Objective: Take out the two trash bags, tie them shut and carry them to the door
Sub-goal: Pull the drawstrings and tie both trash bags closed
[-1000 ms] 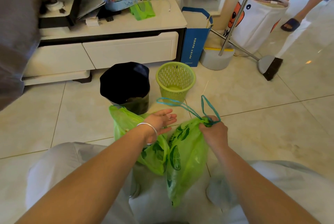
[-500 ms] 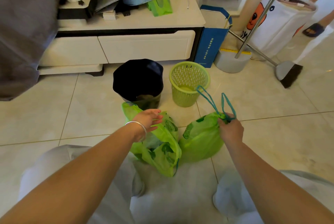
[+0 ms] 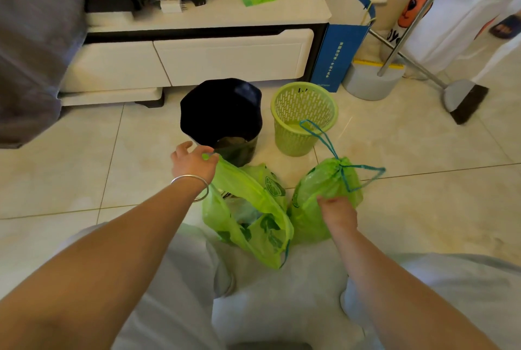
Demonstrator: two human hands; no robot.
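Observation:
Two green trash bags lie on the tiled floor in front of my knees. The left bag [image 3: 253, 225] is open at the mouth, and my left hand [image 3: 194, 162] grips its upper rim and holds it up. The right bag [image 3: 318, 180] is gathered shut at the top, with its blue drawstring loops [image 3: 363, 177] lying loose. My right hand [image 3: 338, 212] rests against the near side of this bag, below the knot and off the drawstring.
A black-lined bin [image 3: 222, 112] and an unlined green basket [image 3: 304, 118] stand just beyond the bags, before a white low cabinet [image 3: 231, 56]. To the right are a blue paper bag [image 3: 335, 56], a broom [image 3: 465, 98], a white tote [image 3: 451, 19] and another person's foot [image 3: 504, 28].
My right hand let go of the drawstring and dropped to the tied bag's side as it settled on the floor. My left hand moved from open to gripping the other bag's rim.

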